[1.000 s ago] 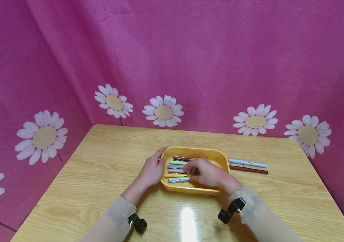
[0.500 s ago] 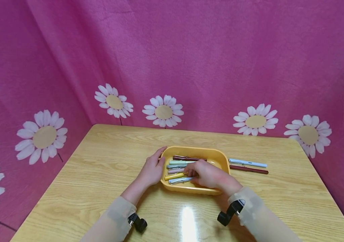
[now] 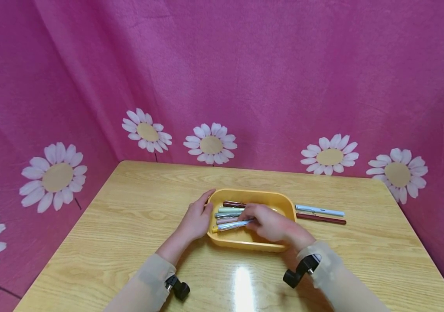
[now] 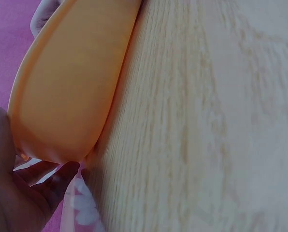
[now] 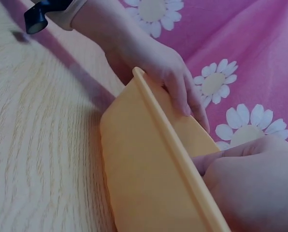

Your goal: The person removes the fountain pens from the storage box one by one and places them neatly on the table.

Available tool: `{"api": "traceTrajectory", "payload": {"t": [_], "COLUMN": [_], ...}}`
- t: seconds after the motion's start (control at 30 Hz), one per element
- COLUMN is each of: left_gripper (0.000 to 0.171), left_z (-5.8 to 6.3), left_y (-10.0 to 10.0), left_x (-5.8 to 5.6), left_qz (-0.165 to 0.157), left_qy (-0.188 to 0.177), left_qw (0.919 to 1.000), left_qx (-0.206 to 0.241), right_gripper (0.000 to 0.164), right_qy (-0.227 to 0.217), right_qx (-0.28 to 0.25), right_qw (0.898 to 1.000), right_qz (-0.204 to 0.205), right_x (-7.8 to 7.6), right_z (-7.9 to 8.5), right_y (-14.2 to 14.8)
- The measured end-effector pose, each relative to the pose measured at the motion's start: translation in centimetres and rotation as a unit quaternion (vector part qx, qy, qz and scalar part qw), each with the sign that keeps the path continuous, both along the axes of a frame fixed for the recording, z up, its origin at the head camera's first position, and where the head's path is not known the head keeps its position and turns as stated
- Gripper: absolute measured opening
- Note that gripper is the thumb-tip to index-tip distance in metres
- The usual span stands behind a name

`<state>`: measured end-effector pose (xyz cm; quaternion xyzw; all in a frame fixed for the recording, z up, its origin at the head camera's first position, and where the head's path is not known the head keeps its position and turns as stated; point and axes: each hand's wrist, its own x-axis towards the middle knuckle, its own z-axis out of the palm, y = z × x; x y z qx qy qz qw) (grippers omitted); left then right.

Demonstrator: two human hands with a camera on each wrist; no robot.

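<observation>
A yellow tray (image 3: 245,246) holds several pens side by side. My left hand (image 3: 196,220) grips the tray's left end, with the thumb at the rim and the fingers against the outer wall in the left wrist view. Inside, my right hand (image 3: 266,223) pinches the right end of a light blue pen (image 3: 233,225), which lies slanted over a yellow pen (image 3: 215,229). Beyond it lie a pale purple pen (image 3: 226,220), a grey-blue pen (image 3: 226,214), a pale green pen (image 3: 230,209) and a dark red pen (image 3: 233,204). The tray wall hides the pens in both wrist views.
Right of the tray, another light blue pen (image 3: 319,211) and a dark red pen (image 3: 321,218) lie on the wooden table (image 3: 148,190). A pink curtain with daisies (image 3: 245,86) hangs behind and at the sides.
My right hand has lifted the near light blue pen and shifted it away from me, onto the yellow pen, whose left end now tilts toward me. The left hand stays on the tray.
</observation>
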<state>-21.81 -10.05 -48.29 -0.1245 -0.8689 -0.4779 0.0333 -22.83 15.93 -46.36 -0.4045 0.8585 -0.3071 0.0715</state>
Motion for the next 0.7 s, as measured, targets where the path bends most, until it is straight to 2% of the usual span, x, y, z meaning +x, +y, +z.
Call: {"api": "traceTrajectory", "payload": {"t": [0.33,0.7], "left_gripper": [0.047,0.048], "left_z": [0.3,0.0], "left_y": [0.0,0.1], "left_x": [0.1,0.0], "left_qz": [0.002,0.007], "left_qy": [-0.01,-0.012], "left_qw": [0.9999,0.9999], "left_qx": [-0.003,-0.004], "right_gripper": [0.015,0.015], "right_qy": [-0.026,-0.013], "right_qx": [-0.025,-0.048], "right_qw": [0.999,0.999], "right_qz": [-0.012,-0.02], "right_x": [0.1,0.5], "right_z": [0.2,1.3], "right_y": [0.2,1.3]}}
